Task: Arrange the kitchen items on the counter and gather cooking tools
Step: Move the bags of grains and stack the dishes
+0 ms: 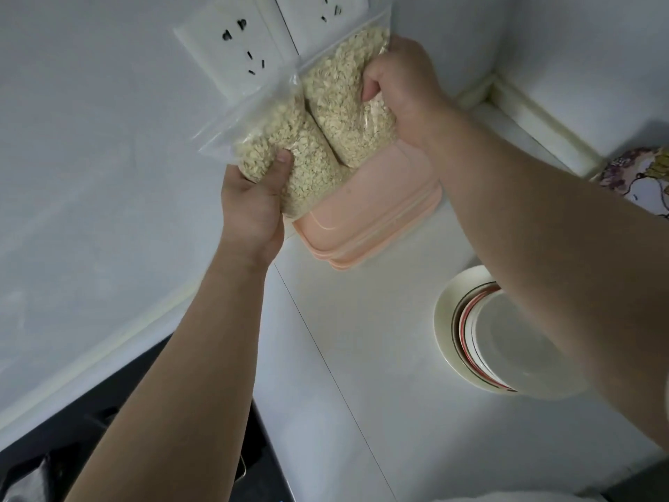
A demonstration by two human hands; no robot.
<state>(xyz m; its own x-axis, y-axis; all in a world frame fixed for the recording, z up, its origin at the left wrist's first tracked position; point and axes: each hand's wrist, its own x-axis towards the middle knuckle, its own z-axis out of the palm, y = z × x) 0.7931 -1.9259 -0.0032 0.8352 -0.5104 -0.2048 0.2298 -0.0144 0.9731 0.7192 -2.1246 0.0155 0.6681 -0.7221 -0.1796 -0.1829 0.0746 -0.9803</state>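
Two clear plastic bags of oats stand side by side on a stack of pink lidded containers (376,215) near the wall. My left hand (255,201) grips the lower left side of the left oat bag (286,150). My right hand (402,88) clasps the upper right side of the right oat bag (344,99). Both bags lean toward the wall, and their tops reach the sockets. A stack of white plates (481,342) with red and dark rims sits on the counter, partly hidden under my right forearm.
Two white wall sockets (235,48) sit just behind the bags. A black stove top (116,429) lies at the lower left. A floral-patterned item (637,172) shows at the right edge. The white counter (362,356) runs into a corner at the upper right.
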